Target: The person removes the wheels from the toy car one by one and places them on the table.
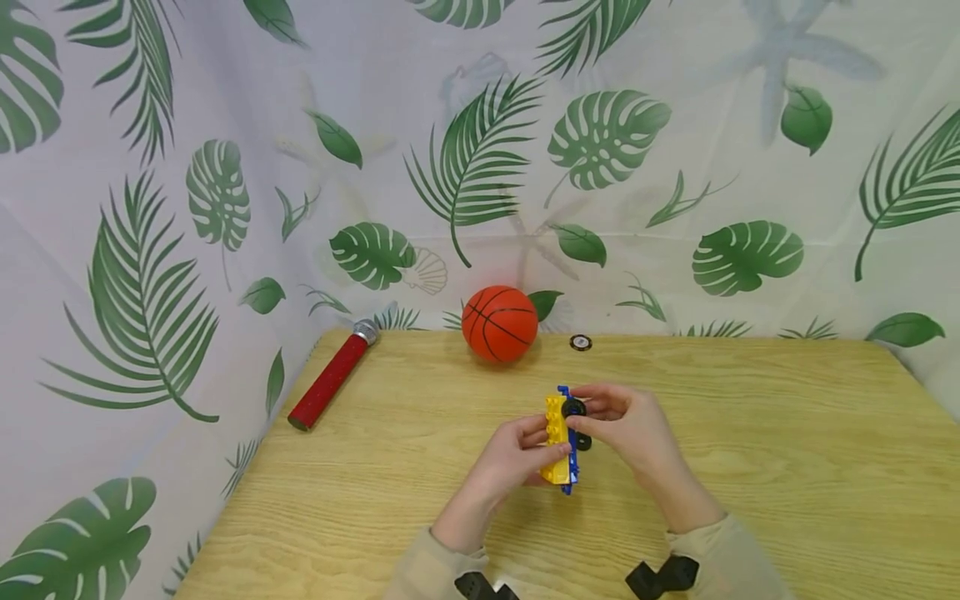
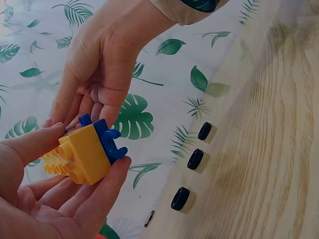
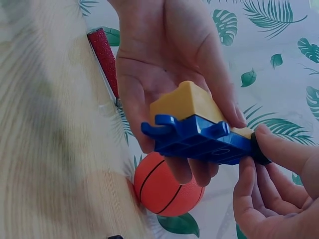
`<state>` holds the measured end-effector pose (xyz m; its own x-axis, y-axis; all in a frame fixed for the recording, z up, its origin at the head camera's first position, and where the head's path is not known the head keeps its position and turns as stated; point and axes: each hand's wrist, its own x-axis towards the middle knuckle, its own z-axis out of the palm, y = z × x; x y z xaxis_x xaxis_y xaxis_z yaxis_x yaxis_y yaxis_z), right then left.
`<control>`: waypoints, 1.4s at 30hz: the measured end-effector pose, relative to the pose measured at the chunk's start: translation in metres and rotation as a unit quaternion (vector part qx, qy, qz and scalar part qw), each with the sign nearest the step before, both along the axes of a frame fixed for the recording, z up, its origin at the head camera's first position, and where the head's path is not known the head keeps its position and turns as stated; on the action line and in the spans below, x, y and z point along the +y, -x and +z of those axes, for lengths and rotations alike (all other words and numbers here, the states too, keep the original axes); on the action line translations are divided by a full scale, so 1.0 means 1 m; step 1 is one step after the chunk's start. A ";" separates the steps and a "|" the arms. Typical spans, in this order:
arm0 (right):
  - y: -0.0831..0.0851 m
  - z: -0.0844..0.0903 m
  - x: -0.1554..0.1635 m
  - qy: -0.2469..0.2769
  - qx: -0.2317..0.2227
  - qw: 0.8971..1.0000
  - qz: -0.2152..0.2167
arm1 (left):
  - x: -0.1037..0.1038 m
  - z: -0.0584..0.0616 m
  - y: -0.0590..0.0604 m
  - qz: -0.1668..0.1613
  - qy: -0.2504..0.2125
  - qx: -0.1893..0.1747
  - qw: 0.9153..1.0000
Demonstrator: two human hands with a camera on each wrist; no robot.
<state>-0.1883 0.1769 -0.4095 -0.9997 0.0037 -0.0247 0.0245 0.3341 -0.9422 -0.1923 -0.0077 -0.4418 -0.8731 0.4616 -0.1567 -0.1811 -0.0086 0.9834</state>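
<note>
My left hand (image 1: 517, 454) grips a toy block vehicle (image 1: 557, 454) with a studded yellow body on a blue chassis. The vehicle is tilted, its blue underside facing my right hand (image 1: 630, 421). In the right wrist view, the right thumb and fingers pinch a small black wheel (image 3: 259, 149) against the side of the blue chassis. Blue hooks (image 3: 159, 129) stick out at the chassis end nearest that camera. The left wrist view shows the yellow body (image 2: 87, 154) between left thumb and fingers, with the wheel hidden.
Three black wheels (image 2: 195, 159) lie in a row on the wooden table (image 1: 787, 442). At the back are a small orange basketball (image 1: 500, 323) and a round black-and-white chip (image 1: 581, 342). A red microphone (image 1: 330, 379) lies along the left edge. Leaf-print cloth (image 1: 480, 167) hangs behind.
</note>
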 end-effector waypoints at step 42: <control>0.004 0.011 0.017 -0.189 0.022 0.973 0.128 | -0.001 -0.001 0.000 -0.015 0.084 -0.025 0.996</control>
<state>-0.1925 0.1935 -0.3981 -0.9691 -0.2451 -0.0263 -0.1435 0.6474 -0.7485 -0.1921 -0.0089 -0.4427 -0.8488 0.4509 -0.2760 -0.2270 0.1607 0.9605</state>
